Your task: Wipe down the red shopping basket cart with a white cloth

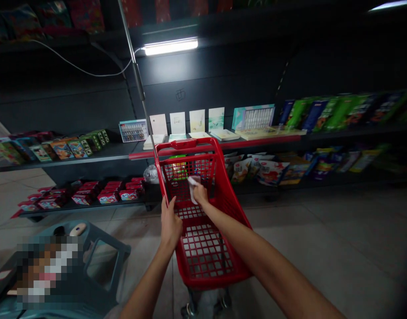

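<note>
A red plastic shopping cart stands in front of me on the tiled floor, its mesh basket seen from above. My left hand rests on the cart's left rim, fingers wrapped over the edge. My right hand reaches inside the basket and is closed on a small white cloth, pressed against the inner front wall. Through the mesh a green and yellow package shows on the shelf behind.
Dark store shelves run across the back with boxed goods, cards and snack bags. Red boxes fill the low left shelf. A blue-grey plastic stool stands at lower left. A metal pole rises behind the cart.
</note>
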The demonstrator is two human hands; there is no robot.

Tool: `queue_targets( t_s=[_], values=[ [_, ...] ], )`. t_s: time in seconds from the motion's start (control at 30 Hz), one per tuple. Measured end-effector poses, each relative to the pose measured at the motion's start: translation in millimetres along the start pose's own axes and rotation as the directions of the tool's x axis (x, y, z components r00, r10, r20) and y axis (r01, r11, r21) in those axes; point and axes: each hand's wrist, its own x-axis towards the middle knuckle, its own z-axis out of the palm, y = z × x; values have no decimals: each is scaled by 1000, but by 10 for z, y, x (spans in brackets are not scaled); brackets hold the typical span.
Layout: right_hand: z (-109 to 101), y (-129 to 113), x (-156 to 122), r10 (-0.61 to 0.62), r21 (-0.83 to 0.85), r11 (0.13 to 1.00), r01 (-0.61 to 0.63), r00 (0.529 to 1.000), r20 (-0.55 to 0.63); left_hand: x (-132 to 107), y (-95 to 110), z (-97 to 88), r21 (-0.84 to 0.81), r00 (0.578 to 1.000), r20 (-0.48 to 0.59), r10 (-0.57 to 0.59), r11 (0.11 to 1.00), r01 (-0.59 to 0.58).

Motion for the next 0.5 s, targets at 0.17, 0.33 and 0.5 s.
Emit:
queue_targets(
  t_s=[0.17, 0.33, 0.5],
  values=[
    [-581, -177, 228, 296, 303, 939, -164, 833, -467, 5, -6, -19, -5, 1000, 0, 0, 1000, 0],
    [-864, -141, 392, 14, 19, 1000, -1, 741, -671, -2, -42, -3, -35, 1000, -20, 15, 999, -16],
    [-342, 238, 288, -63, -185, 983, 17, 968, -245, -28, -37, 22, -52, 999, -32, 13, 999, -14]
  ],
)
